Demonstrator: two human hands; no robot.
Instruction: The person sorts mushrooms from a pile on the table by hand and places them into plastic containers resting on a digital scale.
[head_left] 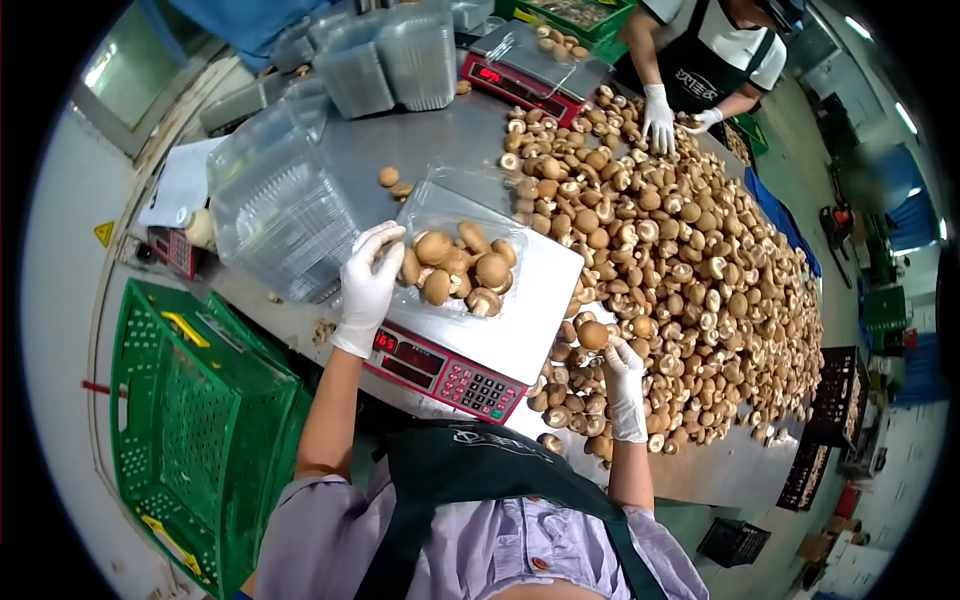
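Near the middle, a clear plastic tray [505, 238] of brown-capped mushrooms [458, 262] rests on the white platform of a red digital scale [455, 375]. My left hand [368, 290], in a white glove, is at the tray's left edge beside the mushrooms, fingers apart. Whether it touches the tray or a mushroom is hard to tell. Over the near edge of the big mushroom pile [690, 270], my gloved right hand [625, 385] pinches a single round-capped mushroom [592, 335] by its fingertips.
Stacked clear trays [285, 210] stand left of the scale, with more stacks [385, 65] behind. Across the table, a gloved co-worker's hand [658, 120] reaches into the pile near a second red scale [525, 90]. Green crates [200, 430] sit at lower left.
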